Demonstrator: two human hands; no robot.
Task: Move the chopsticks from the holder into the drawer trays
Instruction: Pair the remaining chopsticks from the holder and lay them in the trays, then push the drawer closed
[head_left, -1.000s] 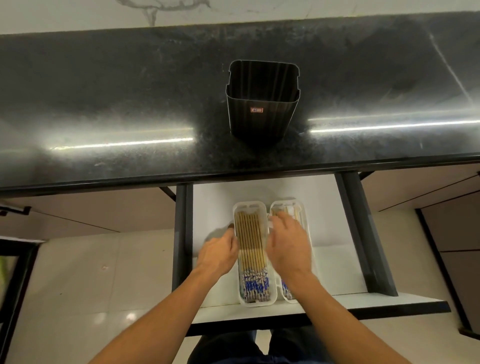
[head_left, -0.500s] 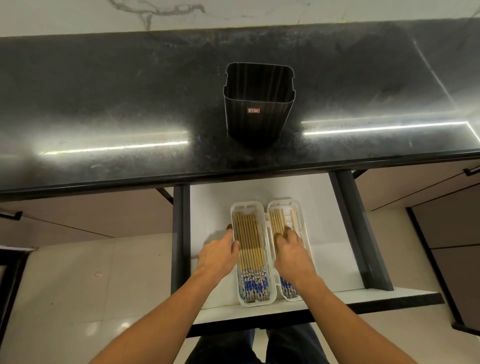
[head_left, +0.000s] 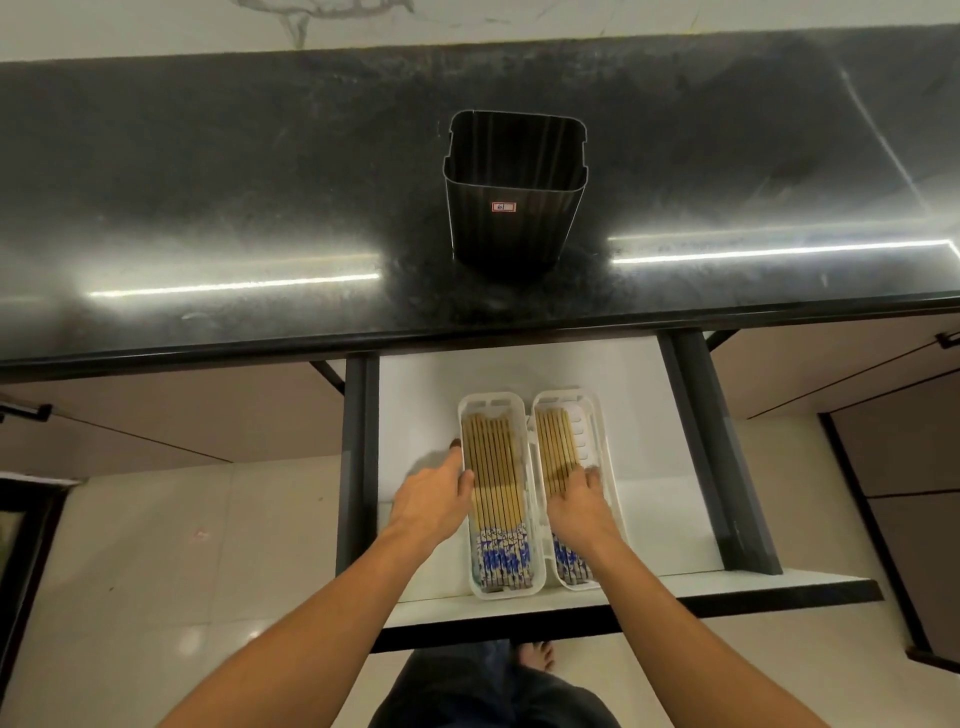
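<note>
A black ribbed holder (head_left: 514, 208) stands on the dark counter; no chopsticks show in it. Below, the open white drawer (head_left: 654, 426) holds two white trays side by side. The left tray (head_left: 491, 402) is filled across with several wooden chopsticks (head_left: 493, 467) with blue-patterned ends. The right tray (head_left: 592, 421) holds several chopsticks (head_left: 553, 447) on its left side. My left hand (head_left: 434, 501) rests against the left tray's outer edge, thumb on the rim. My right hand (head_left: 576, 499) lies inside the right tray, fingers spread on the chopsticks there.
The glossy black counter (head_left: 208, 208) overhangs the drawer's back. Dark drawer rails (head_left: 722, 457) run along both sides. Brown cabinet fronts (head_left: 156, 410) flank the drawer. Pale floor tiles (head_left: 182, 571) and a bare foot (head_left: 537, 656) show below.
My right hand has drawn back toward me and to the right, from across both trays onto the right tray's chopsticks. My left hand has stayed by the left tray.
</note>
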